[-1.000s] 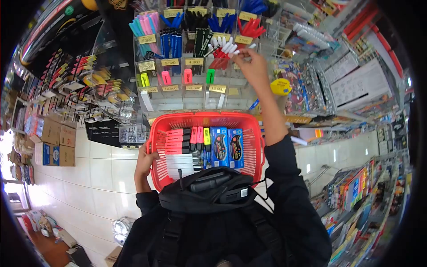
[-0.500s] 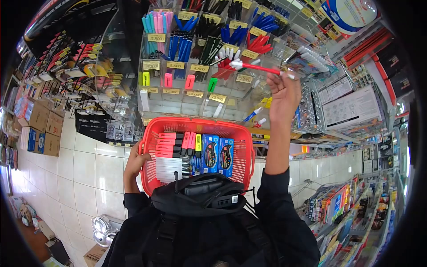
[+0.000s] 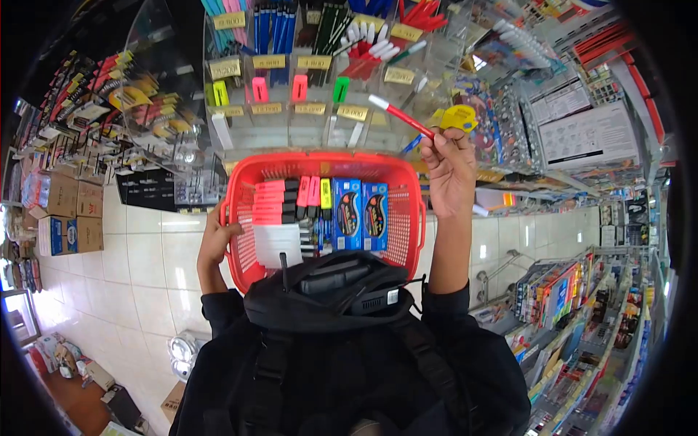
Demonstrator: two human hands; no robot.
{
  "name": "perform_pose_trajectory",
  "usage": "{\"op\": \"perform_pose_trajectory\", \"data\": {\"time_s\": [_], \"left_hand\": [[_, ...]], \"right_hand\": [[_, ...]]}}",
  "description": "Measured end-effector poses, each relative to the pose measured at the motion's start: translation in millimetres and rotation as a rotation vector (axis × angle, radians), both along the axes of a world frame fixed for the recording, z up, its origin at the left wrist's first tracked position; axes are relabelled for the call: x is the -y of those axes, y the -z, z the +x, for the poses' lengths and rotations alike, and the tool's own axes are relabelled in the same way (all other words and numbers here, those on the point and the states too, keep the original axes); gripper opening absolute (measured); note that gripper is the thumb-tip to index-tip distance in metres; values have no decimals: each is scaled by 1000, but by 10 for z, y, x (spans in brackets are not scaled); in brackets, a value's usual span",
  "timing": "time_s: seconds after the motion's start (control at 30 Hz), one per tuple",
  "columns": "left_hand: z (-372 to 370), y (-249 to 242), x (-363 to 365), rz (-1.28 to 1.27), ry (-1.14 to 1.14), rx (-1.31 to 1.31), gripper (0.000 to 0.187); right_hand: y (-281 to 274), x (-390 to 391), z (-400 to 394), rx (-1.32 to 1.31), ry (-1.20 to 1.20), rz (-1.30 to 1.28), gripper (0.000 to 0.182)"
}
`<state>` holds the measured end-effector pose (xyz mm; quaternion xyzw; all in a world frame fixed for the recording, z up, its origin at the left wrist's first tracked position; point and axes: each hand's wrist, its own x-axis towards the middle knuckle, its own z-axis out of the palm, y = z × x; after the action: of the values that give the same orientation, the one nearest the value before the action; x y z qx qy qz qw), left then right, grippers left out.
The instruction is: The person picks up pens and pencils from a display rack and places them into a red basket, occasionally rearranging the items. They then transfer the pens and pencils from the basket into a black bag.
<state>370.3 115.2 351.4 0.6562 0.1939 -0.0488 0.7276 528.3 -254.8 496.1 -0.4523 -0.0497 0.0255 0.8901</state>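
Note:
Between the fingertips of my right hand (image 3: pixel 452 174) is a red marker (image 3: pixel 411 121) with a white end pointing up and left, in front of the clear pen rack (image 3: pixel 291 138). My left hand (image 3: pixel 218 241) grips the left rim of a red basket (image 3: pixel 417 218). Inside the basket lie several pink highlighters (image 3: pixel 270 201), a yellow highlighter (image 3: pixel 326 195), white items (image 3: pixel 276 245) and blue boxes (image 3: pixel 347 216). A black bag (image 3: pixel 327 294) on my chest covers part of the basket's near edge.
The rack holds blue pens (image 3: pixel 274 33), white-capped red markers (image 3: pixel 367 51) and a green highlighter (image 3: pixel 341 89). Packaged goods hang at the left. Cardboard boxes (image 3: pixel 67 218) stand on the tiled floor at the left. A shelf of magazines (image 3: pixel 556 291) stands at the right.
My right hand has moved down and slightly left with the red marker, away from the upper compartments. The view has shifted, so the rack appears higher. My left hand remains on the basket.

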Motion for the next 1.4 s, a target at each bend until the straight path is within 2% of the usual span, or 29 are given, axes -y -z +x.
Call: {"op": "perform_pose_trajectory", "data": {"time_s": [0.2,0.37,0.6,0.73,0.77,0.87,1.13,1.17,1.27,1.4], "left_hand": [[2,16,6,19,-19,-2,67],[-2,34,12,53,-34,-13,67],[-12,59,28,40,-67,11,69],[-19,78,28,43,-68,5,69],[-14,41,48,17,-84,2,68],[-18,95,24,-4,-82,-8,68],[-17,68,35,-18,-89,-42,69],[-18,72,36,-16,-93,-49,69],[-21,98,22,-12,-81,-36,69],[-10,79,28,7,-67,-34,70]], "right_hand": [[395,32,-204,-155,-198,-143,24],[760,75,-285,-240,-369,-284,36],[1512,5,-457,-444,-635,-568,34],[1518,-76,-505,-255,-717,-883,30],[1568,-83,-504,-259,-706,-765,30],[1570,-212,-435,-293,-616,-640,29],[1934,-485,-409,-87,-576,-923,42],[1934,-537,-465,-22,-467,-993,45],[1895,-556,-483,110,-389,-1016,47],[1883,-485,-485,62,-489,-1074,40]]}}
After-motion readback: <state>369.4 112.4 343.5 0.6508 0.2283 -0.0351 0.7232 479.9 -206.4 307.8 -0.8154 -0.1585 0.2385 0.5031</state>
